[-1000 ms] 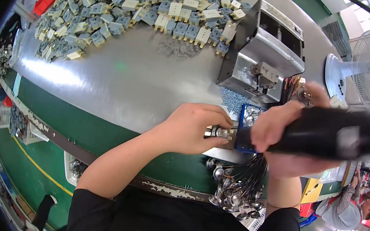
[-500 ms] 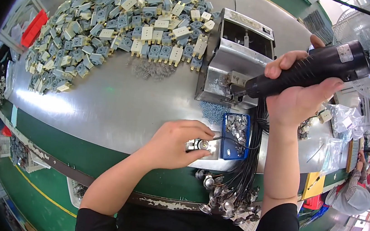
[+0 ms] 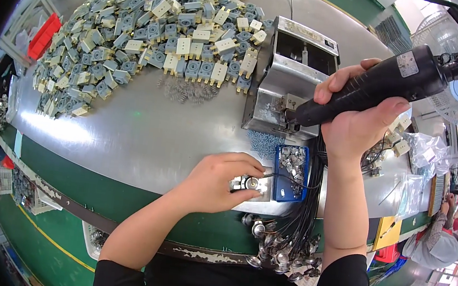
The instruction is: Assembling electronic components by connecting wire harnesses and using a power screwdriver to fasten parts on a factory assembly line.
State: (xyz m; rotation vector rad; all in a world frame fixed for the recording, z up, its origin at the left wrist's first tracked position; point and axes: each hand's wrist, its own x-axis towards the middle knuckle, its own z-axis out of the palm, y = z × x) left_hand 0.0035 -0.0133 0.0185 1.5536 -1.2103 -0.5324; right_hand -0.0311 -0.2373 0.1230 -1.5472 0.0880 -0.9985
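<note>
My left hand (image 3: 214, 180) is closed around a small round metal part (image 3: 252, 183) at the front of the metal table, thumb and fingers on either side. A thin black cable runs from that part to the right. In my right hand (image 3: 349, 125) is a black electric screwdriver (image 3: 371, 86), held slanted with its nose low and to the left. Its tip reaches the front of a metal screw feeder (image 3: 293, 74), beside a small block there; exactly what the tip touches is hard to make out.
A blue tray (image 3: 287, 194) of small metal pieces stands right of my left hand, with loose screws (image 3: 265, 144) behind it. Black cables (image 3: 307, 205) hang over the edge, ending in round metal parts (image 3: 282, 258). Grey-and-cream blocks (image 3: 151, 32) and springs (image 3: 188, 91) lie back left. A co-worker (image 3: 437, 246) sits right.
My right hand has brought the screwdriver a little left and down, its nose closer to the feeder's front. My left hand stays in place on the round metal part.
</note>
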